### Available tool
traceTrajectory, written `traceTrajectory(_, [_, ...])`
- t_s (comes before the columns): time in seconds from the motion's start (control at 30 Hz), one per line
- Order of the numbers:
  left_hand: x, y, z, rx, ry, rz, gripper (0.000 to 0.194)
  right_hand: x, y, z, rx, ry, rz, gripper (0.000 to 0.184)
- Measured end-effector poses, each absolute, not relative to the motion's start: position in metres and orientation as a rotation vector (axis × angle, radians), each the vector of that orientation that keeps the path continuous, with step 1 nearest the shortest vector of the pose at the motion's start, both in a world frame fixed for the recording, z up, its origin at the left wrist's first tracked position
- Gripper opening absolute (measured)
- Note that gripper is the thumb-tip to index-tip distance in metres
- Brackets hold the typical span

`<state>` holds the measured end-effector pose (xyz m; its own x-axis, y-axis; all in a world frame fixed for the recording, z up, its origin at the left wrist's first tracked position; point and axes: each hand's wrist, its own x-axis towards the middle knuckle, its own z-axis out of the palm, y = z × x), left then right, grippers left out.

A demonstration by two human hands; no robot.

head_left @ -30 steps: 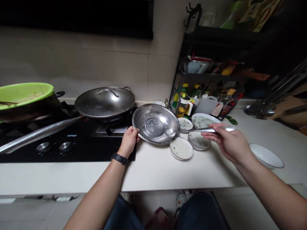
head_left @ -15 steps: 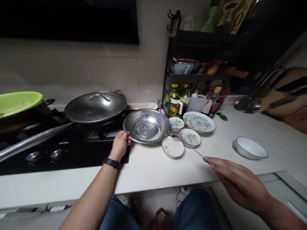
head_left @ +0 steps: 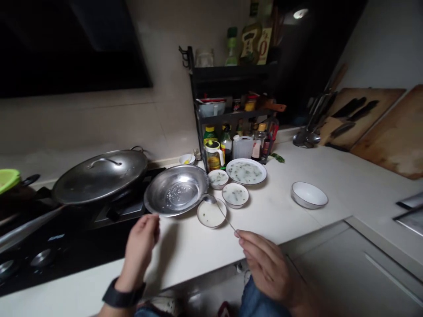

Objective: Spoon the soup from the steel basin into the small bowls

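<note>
My right hand [head_left: 264,259] pinches the thin handle of a metal ladle [head_left: 209,199]. The ladle's bowl is over the far rim of a small bowl of pale liquid [head_left: 211,215]. Close by are another small bowl [head_left: 235,196], a third small bowl [head_left: 218,178] and a ribbed-rim dish [head_left: 246,171], all with whitish liquid and green bits. A steel basin [head_left: 178,189], wet with white drops, sits left of them. Just in front of its rim is my left hand [head_left: 142,240], fingers curled together, with nothing visible in them.
A lidded wok [head_left: 102,174] stands on the black stove [head_left: 66,251] at left. Behind the bowls is a black rack [head_left: 234,70] with bottles and jars. An empty bowl [head_left: 309,195] stands on the right, with knives and cutting boards [head_left: 390,136] beyond.
My left hand has let go of the steel basin's rim and drawn slightly away. My right hand keeps the ladle, its bowl still near the small bowl. The view has turned right.
</note>
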<state>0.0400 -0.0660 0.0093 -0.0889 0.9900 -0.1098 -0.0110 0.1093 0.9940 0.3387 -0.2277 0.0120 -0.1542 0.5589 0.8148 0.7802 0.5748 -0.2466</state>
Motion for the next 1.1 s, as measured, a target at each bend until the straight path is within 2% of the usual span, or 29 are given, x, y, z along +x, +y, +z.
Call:
traceTrajectory(0.17, [0.142, -0.150, 0.026, 0.847, 0.863, 0.707, 0.045, 0.318, -0.225, 0.015, -1.028, -1.723, -0.225, 0.057])
traceTrajectory(0.4, [0.196, -0.166, 0.033, 0.437, 0.681, 0.786, 0.045, 0.321, -0.234, 0.016, -1.144, -1.698, -0.118, 0.045])
traceTrajectory(0.43, [0.198, -0.164, 0.033, 0.423, 0.683, 0.808, 0.046, 0.328, -0.234, 0.013, -1.186, -1.724, -0.112, 0.051])
traceTrajectory(0.5, [0.201, -0.161, 0.034, 0.429, 0.688, 0.833, 0.048, 0.355, -0.232, 0.005, -1.281, -1.793, -0.136, 0.085])
traceTrajectory(0.53, [0.202, -0.161, 0.035, 0.438, 0.692, 0.833, 0.048, 0.376, -0.229, 0.002, -1.338, -1.822, -0.161, 0.095])
traceTrajectory(0.67, [0.201, -0.164, 0.037, 0.433, 0.694, 0.795, 0.046, 0.496, -0.207, -0.001, -1.827, -1.486, -0.337, 0.088])
traceTrajectory(0.73, [0.199, -0.166, 0.037, 0.414, 0.675, 0.770, 0.045, 0.559, -0.196, -0.002, -2.091, -1.297, -0.338, 0.100])
traceTrajectory(0.83, [0.197, -0.169, 0.036, 0.390, 0.647, 0.735, 0.043, 0.622, -0.188, -0.009, -2.328, -1.264, -0.031, 0.119])
traceTrajectory(0.93, [0.198, -0.170, 0.037, 0.370, 0.631, 0.723, 0.043, 0.638, -0.185, -0.019, -2.287, -1.357, 0.086, 0.119])
traceTrajectory(1.1, [0.200, -0.170, 0.040, 0.326, 0.650, 0.734, 0.046, 0.612, -0.171, -0.021, -2.201, -1.448, 0.026, 0.107])
